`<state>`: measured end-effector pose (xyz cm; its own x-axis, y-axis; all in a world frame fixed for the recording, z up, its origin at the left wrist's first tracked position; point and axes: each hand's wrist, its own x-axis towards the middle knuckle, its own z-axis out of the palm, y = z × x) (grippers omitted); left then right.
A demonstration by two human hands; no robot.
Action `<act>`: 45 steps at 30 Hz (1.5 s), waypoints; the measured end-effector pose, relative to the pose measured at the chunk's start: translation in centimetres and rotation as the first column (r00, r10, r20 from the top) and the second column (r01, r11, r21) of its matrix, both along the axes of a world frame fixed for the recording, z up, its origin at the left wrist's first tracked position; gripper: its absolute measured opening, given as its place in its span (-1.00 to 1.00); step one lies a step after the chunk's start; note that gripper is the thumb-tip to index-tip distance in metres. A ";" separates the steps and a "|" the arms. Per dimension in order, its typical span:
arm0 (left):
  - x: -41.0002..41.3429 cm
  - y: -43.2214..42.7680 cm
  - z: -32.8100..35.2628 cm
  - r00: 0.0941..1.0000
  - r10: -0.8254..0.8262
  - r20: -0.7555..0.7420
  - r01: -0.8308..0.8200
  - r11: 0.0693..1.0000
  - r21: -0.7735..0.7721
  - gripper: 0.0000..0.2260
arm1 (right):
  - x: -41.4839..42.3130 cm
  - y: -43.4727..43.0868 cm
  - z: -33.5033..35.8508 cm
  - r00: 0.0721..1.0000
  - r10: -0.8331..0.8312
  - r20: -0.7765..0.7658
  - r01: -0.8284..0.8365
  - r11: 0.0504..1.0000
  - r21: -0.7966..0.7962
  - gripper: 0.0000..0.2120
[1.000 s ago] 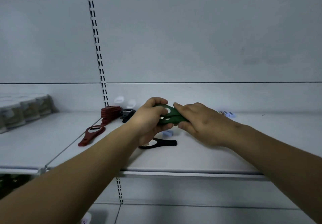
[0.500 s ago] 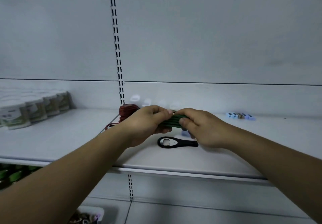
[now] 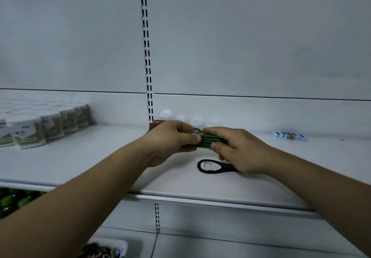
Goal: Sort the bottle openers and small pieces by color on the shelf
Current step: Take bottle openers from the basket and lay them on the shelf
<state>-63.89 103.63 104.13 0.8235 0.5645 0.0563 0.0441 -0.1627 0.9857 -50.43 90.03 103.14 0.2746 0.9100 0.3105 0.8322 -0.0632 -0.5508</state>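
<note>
Together, left hand [image 3: 168, 139] and right hand [image 3: 239, 151] fingers [image 3: 192, 137] grip one green opener stack [image 3: 208, 141]; one black opener [image 3: 212, 166], four small pieces [image 3: 290, 135].

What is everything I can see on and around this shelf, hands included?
green bottle openers: one stack of several, green, held between both grips.
black bottle opener: one, black, flat on the shelf near the front, handle end hidden by the right grip.
red bottle openers: one stack, red, at the back, mostly hidden behind the left grip.
small pieces: four in a row, two light blue, one brown, one lilac, back right.
white tubs: many, white with green labels, far left.
shelf: one, white.
left grip: one bare hand, fingers curled round the green stack's left end.
right grip: one bare hand, pinching its right end.
</note>
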 end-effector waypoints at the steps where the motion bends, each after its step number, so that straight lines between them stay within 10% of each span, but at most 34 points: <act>1: -0.1 0.5 0.1 0.997 0.060 -0.054 -0.052 0.990 0.129 -0.67 | 0.1 0.0 0.2 0.999 -0.032 -0.002 0.032 0.999 0.004 -0.68; 6: -2.4 3.3 1.5 0.925 0.379 -0.014 -0.280 0.708 0.648 -0.61 | 1.8 1.3 1.2 0.950 -0.288 0.117 0.285 0.957 0.045 -0.74; 9: -3.2 3.7 0.9 0.917 0.368 -0.153 -0.090 0.566 0.819 -0.69 | 2.7 3.4 1.0 0.918 -0.355 0.174 0.356 0.934 0.030 -0.80; 21: -2.0 1.0 -1.4 0.859 0.269 -0.436 0.338 0.341 0.877 -0.40 | 3.5 7.1 -0.1 0.764 -0.497 0.411 0.572 0.817 -0.074 -0.93; 45: 4.3 -0.4 -0.5 0.805 0.146 -0.574 0.459 0.460 0.760 -0.66 | 3.7 6.7 0.0 0.873 -0.376 0.311 0.459 0.848 -0.264 -0.82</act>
